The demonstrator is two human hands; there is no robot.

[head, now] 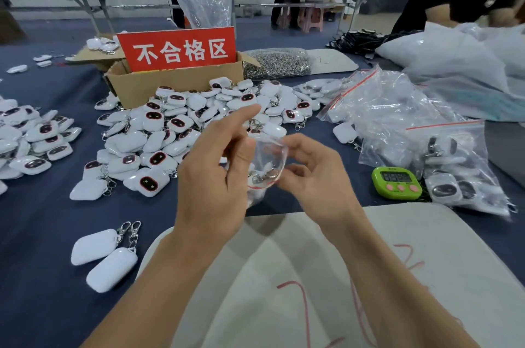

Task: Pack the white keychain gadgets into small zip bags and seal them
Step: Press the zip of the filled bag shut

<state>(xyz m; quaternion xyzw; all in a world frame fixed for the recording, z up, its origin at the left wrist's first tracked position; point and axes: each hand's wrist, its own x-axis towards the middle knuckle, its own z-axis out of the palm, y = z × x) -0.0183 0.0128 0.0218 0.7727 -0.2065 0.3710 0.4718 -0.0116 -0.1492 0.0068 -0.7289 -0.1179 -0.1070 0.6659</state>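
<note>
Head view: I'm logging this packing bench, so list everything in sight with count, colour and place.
keychain gadgets: uncountable, white, dark faces, piled centre and left; two loose near left.
zip bag: one, clear, red seal line, between both hands.
cardboard box: one, brown, behind centre pile.
sign: one, red, upright at the box.
metal clips: one bagful, silver, right of box.
timer: one, green, right of the hands.
other zip bags: heap, clear, some filled, right.
left hand: pinches the zip bag.
right hand: pinches its other edge.
</note>
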